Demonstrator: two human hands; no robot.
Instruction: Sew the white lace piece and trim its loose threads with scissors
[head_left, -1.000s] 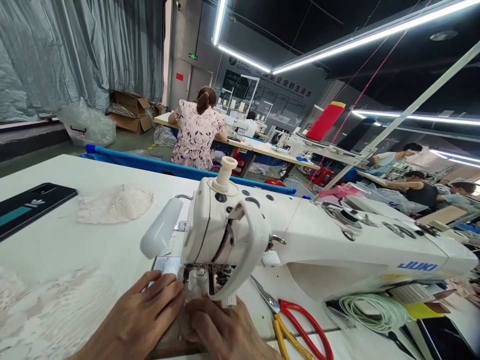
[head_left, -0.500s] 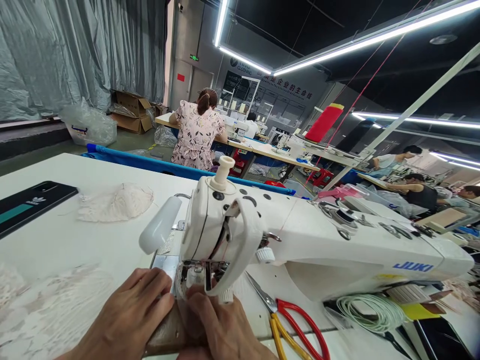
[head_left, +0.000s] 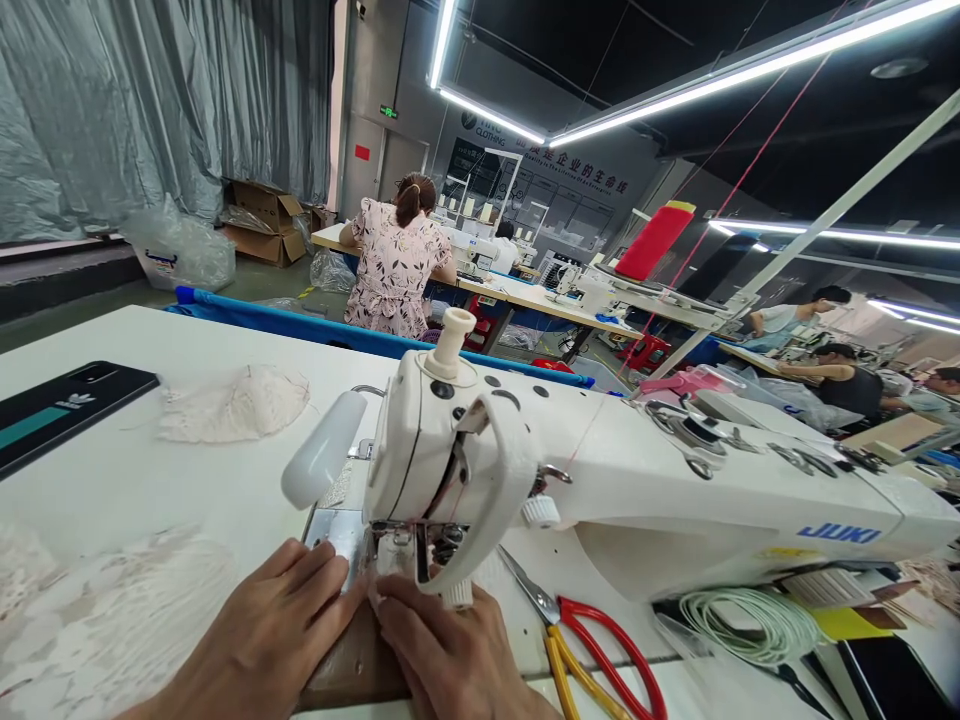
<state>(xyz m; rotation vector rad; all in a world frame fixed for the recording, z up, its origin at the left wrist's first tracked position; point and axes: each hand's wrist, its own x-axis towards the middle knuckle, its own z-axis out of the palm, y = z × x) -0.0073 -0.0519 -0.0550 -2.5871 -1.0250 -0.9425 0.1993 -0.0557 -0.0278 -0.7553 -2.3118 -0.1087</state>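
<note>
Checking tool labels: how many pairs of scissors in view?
1. The scissors, red and yellow handles, lie on the table under the sewing machine arm, just right of the right hand. Others could be hidden behind the machine.

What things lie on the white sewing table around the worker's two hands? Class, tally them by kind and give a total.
Sewing machine: 1
Scissors, red and yellow handles: 1
Phone, black: 1
Lace pieces: 2, a small one and a pile
Coiled pale cord: 1
Hands: 2, left hand and right hand, both at the presser foot
Total: 8
</note>
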